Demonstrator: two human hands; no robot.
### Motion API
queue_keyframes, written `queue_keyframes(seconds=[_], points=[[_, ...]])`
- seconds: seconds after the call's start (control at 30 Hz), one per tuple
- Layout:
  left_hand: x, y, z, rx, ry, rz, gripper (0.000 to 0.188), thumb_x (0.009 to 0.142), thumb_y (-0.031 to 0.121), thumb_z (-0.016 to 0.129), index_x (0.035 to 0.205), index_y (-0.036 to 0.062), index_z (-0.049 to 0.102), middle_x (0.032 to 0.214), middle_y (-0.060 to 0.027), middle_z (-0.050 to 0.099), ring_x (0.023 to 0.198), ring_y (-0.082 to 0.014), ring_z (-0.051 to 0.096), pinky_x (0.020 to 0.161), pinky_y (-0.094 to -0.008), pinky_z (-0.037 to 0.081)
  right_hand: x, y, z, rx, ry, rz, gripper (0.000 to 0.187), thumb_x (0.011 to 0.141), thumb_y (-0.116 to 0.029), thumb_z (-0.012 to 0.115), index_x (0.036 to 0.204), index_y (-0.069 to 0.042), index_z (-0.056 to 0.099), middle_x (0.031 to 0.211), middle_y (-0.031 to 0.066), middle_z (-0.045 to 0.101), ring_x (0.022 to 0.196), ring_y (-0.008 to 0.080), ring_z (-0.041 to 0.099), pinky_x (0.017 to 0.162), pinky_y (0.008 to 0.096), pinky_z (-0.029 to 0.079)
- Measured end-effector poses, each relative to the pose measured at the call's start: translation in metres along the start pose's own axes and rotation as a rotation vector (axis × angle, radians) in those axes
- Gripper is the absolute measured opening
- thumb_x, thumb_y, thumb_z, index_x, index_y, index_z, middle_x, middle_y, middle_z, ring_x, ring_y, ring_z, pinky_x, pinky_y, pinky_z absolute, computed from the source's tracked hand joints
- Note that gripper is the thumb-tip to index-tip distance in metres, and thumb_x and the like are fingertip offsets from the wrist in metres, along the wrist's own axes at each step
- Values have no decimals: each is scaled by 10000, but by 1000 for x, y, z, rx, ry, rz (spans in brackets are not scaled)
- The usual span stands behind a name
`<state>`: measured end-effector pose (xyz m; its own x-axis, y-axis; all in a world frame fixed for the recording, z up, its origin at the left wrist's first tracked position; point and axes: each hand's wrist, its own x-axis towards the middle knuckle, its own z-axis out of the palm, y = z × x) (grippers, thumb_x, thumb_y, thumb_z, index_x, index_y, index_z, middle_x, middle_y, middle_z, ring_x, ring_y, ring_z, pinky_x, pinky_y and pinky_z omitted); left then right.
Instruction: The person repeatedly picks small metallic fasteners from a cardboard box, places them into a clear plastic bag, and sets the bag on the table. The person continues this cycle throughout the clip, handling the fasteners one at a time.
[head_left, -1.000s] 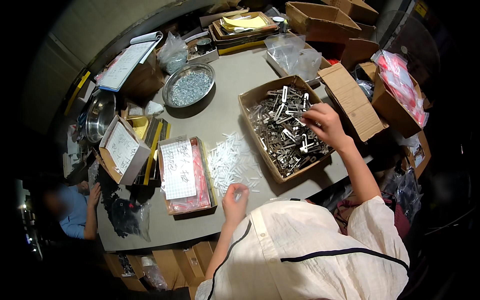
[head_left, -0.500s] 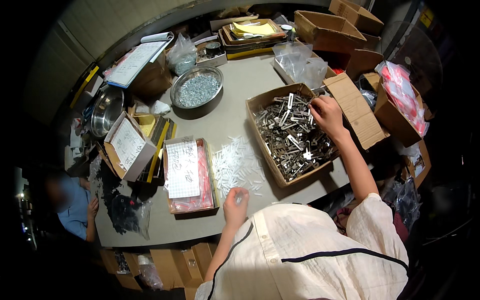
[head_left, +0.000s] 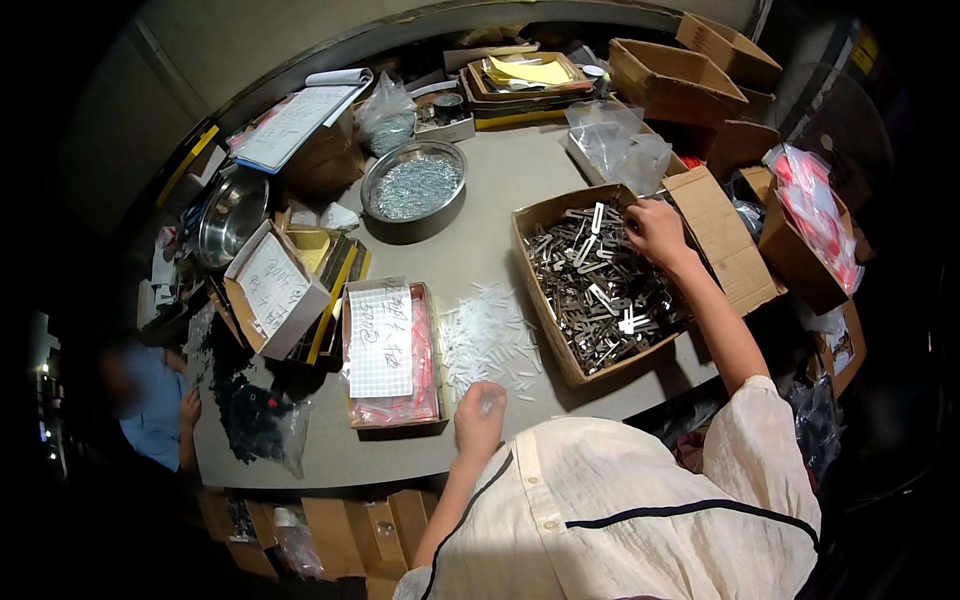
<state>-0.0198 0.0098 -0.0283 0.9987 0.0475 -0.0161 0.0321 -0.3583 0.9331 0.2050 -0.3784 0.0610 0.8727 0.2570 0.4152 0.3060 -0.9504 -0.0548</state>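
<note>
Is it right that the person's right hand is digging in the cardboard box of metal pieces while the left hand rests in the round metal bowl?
Not quite. The head view shows the left hand at the pile of small white pieces, not in the round metal bowl. The right hand is indeed in the cardboard box of metal pieces.

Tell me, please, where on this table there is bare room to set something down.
The clearest bare patch of the table lies between the metal bowl of small parts and the cardboard box of metal pieces. A narrower strip runs along the near edge. The left side is crowded with boxes.
</note>
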Motion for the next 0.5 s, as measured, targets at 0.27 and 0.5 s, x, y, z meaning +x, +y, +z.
queue_keyframes(seconds=[0.27,0.5], points=[[1,0,4,-25,-17,-13,100,896,49,700,990,31,671,953,-109,732,965,-249,708,888,-360,526,32,2,10,49,-462,461,328,707,-246,697,860,41,739,911,271,722,879,424,716,782,495,576],[8,13,-1,-18,35,47,102,890,36,705,980,28,657,949,-116,730,954,-264,711,886,-370,529,24,8,29,115,-403,456,341,724,-258,722,892,38,743,933,277,719,874,428,713,787,483,570]])
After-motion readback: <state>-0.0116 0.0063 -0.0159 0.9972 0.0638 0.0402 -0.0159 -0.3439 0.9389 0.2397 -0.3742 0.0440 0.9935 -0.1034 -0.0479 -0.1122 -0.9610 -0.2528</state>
